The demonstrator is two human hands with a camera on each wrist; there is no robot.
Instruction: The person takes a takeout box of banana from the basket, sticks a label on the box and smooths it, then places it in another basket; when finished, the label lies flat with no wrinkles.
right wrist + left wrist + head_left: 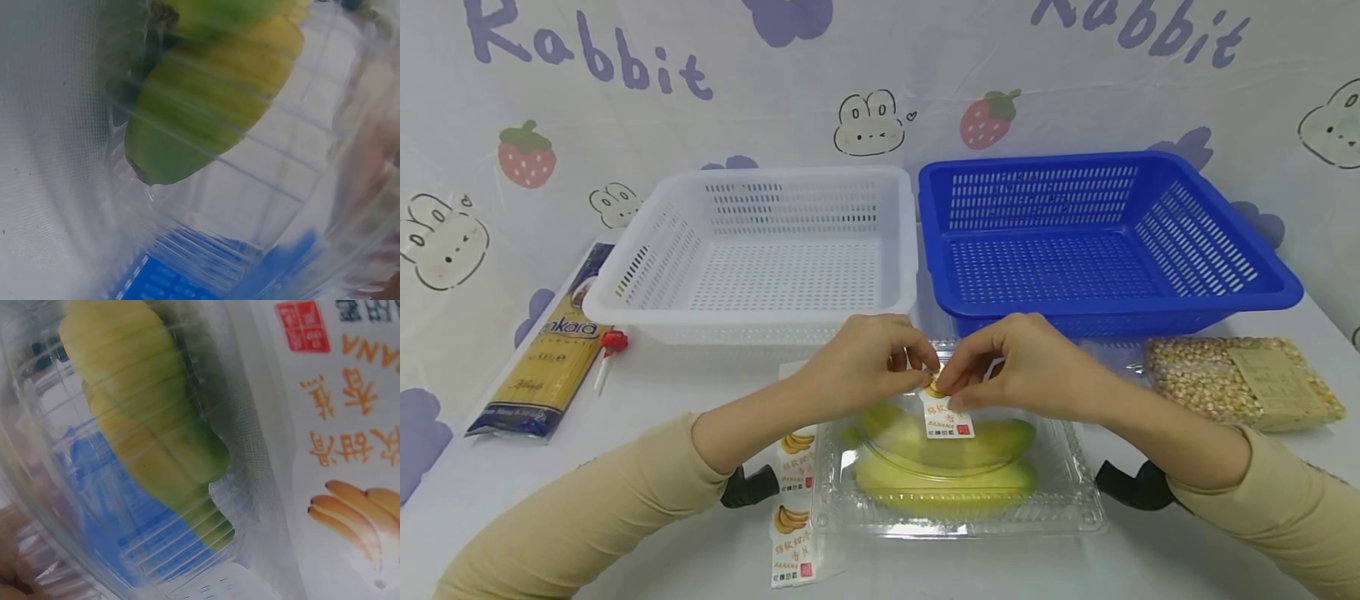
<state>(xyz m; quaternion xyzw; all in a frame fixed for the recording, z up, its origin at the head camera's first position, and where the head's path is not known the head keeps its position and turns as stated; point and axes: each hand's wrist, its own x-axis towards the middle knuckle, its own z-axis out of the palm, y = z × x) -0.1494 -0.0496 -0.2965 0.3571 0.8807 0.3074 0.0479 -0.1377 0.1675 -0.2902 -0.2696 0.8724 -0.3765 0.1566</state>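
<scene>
A clear plastic clamshell box [1075, 467] with yellow-green bananas [943, 482] inside it sits in front of me. Over its lid hangs a white banana label [947, 423] with orange lettering and a red square. My left hand [876, 354] pinches the label's upper left corner between thumb and curled fingers. On the other side my right hand [1026, 371] pinches its upper right edge, covering part of the print. Through the box wall, the left wrist view shows green banana tips [206, 456]; the right wrist view shows one banana [206, 106] up close.
A strip of banana labels [792, 546] lies left of the box, partly beneath it. Behind stand a white basket [752, 321] and a blue basket [1112, 304]. Pasta [550, 358] and a red lollipop [613, 340] lie left, a bag of corn kernels [1195, 383] right.
</scene>
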